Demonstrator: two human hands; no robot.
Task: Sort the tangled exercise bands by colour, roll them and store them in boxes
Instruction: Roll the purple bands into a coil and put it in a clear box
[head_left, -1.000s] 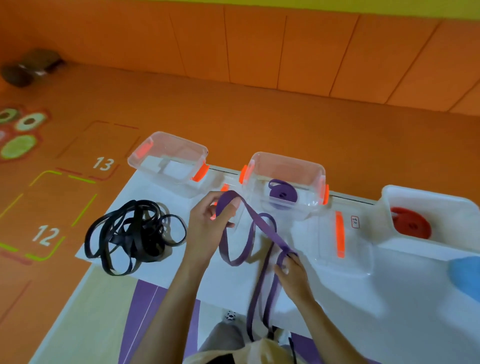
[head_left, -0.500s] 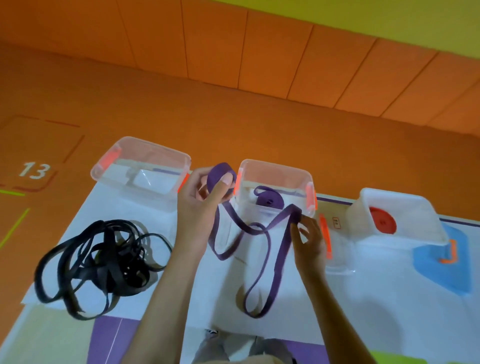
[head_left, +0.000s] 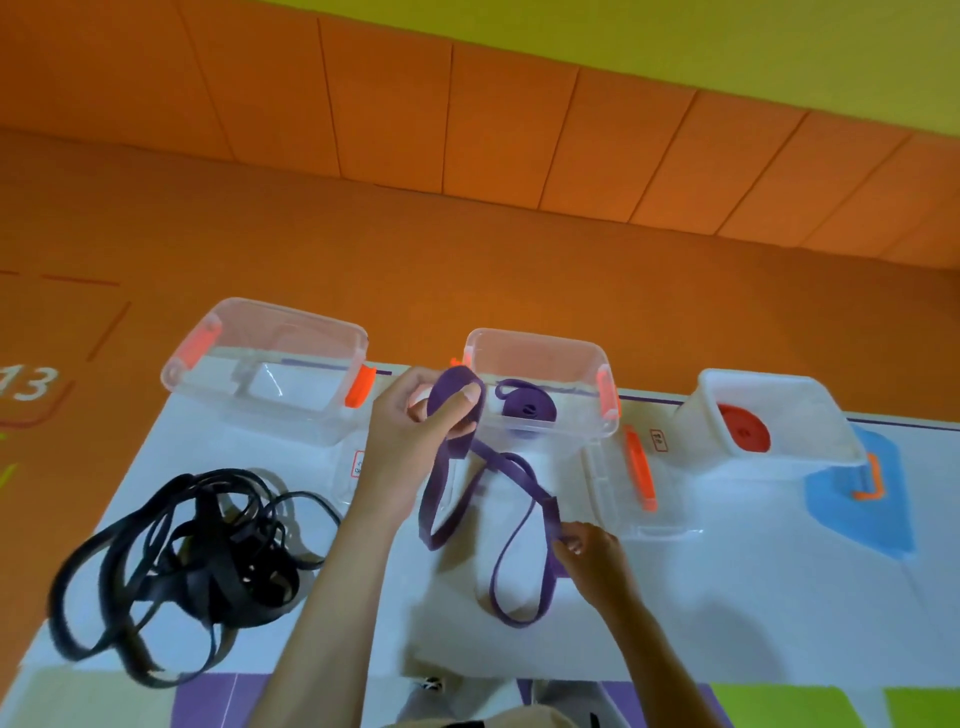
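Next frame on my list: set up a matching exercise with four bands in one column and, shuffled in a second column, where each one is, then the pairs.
Column A
1 loose purple band
2 black bands
3 red roll
4 purple roll

Column B
a in the white box
b tangled on the table
c in the middle clear box
d held by the left hand and right hand

Pairs: 1-d, 2-b, 3-a, 4-c

Purple band (head_left: 524, 478), black tangle (head_left: 192, 561), red roll (head_left: 744, 429), orange-latched clear boxes (head_left: 270, 364), orange floor (head_left: 467, 260).
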